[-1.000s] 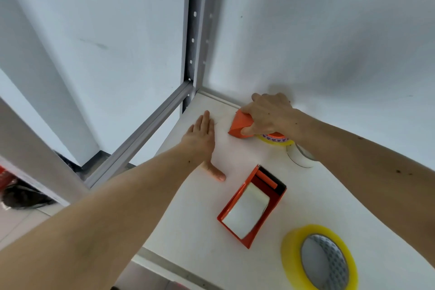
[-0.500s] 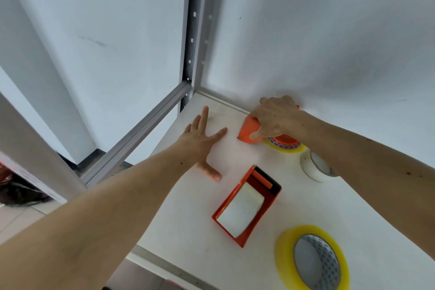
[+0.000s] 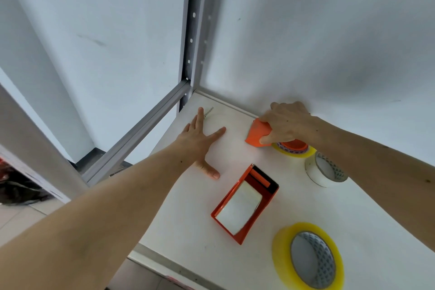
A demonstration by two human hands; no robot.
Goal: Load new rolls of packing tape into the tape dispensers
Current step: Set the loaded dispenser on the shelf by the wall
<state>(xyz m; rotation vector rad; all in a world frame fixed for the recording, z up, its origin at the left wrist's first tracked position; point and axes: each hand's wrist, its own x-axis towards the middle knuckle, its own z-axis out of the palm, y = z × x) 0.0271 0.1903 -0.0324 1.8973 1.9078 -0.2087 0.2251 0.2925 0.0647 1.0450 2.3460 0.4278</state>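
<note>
- The right hand [image 3: 286,122] is closed over an orange tape dispenser [image 3: 259,133] at the back of the white shelf [image 3: 179,209], close to the wall; thumb and fingers are wrapped around its upper body.
- Beneath that dispenser a yellow-rimmed tape roll [image 3: 294,149] is seen, apparently seated in it; how fully it is seated cannot be told.
- The left hand [image 3: 200,136] is laid flat on the shelf, fingers spread, with nothing held.
- A second orange dispenser [image 3: 244,205] is lying on the shelf nearer the front, between the two arms; a pale roll appears to be already inside it.
- A white roll [image 3: 326,170] and a large yellow roll [image 3: 308,256] are lying flat, apart from each other.
- The dispensers are judged light, stiff plastic; the serrated cutter end should be avoided and the side walls gripped.
- The rolls are judged firm, with smooth, somewhat slippery outer faces; they are best taken across the rim or through the core.
</note>
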